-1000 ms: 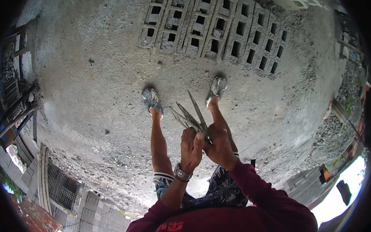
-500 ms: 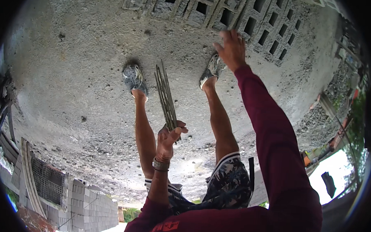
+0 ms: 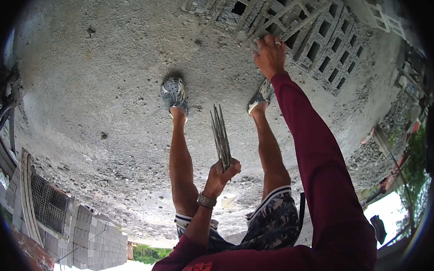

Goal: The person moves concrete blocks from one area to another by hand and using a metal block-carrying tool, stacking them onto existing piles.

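My left hand point(image 3: 219, 176) is closed round a bundle of thin grey rods point(image 3: 220, 138), held between my legs with their free ends pointing away from me. Ahead and to the right, my right hand point(image 3: 270, 55) reaches down to the near edge of the hollow concrete blocks point(image 3: 320, 53). Its fingers are curled and pressed together; what they grip, if anything, is hidden by the hand. A thin grey strip point(image 3: 307, 21) lies slantwise across the blocks just beyond that hand. The blocks stand in rows with their dark holes facing up.
My feet in grey clogs point(image 3: 174, 93) stand apart on rough concrete ground point(image 3: 109, 74). More blocks point(image 3: 381, 17) are at the far right. Stacked grey blocks point(image 3: 94, 241) and a mesh panel point(image 3: 49, 206) are at the lower left. Rubble point(image 3: 387, 113) lies along the right side.
My right hand has gone from spread fingers to curled ones at the block edge. My left hand with the rods has shifted right and nearer to me. The view has turned slightly.
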Demonstrator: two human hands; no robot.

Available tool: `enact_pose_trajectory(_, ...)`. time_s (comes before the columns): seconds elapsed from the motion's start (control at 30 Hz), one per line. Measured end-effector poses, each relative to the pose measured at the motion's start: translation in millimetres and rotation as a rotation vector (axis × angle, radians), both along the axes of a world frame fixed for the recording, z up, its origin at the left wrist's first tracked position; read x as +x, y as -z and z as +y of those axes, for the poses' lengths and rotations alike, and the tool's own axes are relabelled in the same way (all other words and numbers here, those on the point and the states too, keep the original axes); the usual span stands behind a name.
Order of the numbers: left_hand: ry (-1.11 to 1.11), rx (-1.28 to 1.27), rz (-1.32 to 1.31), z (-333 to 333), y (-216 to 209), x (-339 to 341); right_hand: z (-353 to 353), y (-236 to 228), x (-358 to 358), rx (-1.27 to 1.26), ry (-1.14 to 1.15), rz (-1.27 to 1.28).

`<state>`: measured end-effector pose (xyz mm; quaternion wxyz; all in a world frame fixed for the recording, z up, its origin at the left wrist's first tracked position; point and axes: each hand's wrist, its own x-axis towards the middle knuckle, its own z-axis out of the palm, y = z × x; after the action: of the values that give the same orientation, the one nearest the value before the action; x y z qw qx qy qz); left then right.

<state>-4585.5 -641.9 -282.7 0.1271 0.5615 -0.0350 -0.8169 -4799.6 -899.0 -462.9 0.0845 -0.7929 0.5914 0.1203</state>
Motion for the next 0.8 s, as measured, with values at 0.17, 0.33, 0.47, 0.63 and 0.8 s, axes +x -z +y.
enact_pose_trajectory(0.17,-0.085,-0.002,0.013,15.2,7.0,16.3,-4.3,-21.7,40.2,-0.047,0.005,-0.085)
enact_pose_trajectory(0.33,-0.022,-0.061,-0.045,11.4,16.2,18.3,-25.8,-30.9,94.1,0.045,0.036,-0.189)
enact_pose_trajectory(0.47,-0.111,-0.084,-0.044,6.8,19.8,28.1,-31.7,2.1,124.9,0.047,0.168,-0.143)
enact_pose_trajectory(0.63,-0.174,-0.078,-0.078,-7.8,14.8,46.9,-38.4,3.5,147.9,0.096,0.215,-0.047)
enact_pose_trajectory(0.8,-0.208,-0.116,-0.029,-24.3,21.3,63.4,-42.3,6.0,139.2,0.036,0.238,-0.069)
